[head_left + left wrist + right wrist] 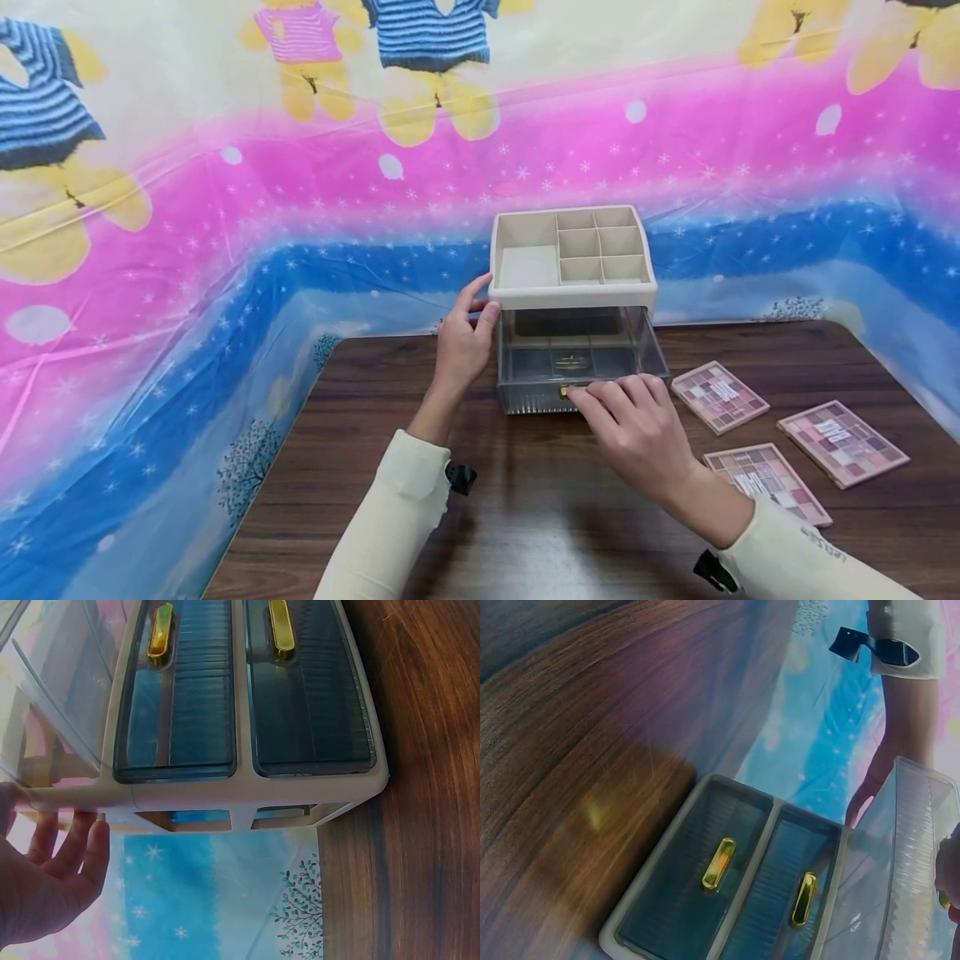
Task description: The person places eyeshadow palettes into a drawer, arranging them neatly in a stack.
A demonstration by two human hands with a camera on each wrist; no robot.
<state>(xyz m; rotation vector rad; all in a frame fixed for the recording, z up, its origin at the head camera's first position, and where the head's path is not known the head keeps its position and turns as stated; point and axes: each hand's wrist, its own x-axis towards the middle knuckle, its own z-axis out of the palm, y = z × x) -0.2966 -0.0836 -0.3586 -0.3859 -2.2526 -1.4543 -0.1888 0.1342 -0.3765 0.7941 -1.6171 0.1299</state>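
A cream drawer organizer (573,297) with a divided open top stands on the table. Its top clear smoky drawer (528,397) is pulled out toward me; gold markings show inside. My right hand (637,425) pinches the gold handle (564,392) of that drawer, fingers bent over its front. With thumb in front and fingers along the side, my left hand (467,337) holds the organizer's upper left corner. Below the pulled drawer, the left wrist view shows two closed drawers, the middle one (195,712) and the bottom one (315,712), both with gold handles.
Right of the organizer lie three pink eyeshadow palettes: one near it (720,397), one farther right (843,443) and one (772,482) partly behind my right wrist. The dark wooden table (360,517) meets a printed cloth backdrop (337,200) behind.
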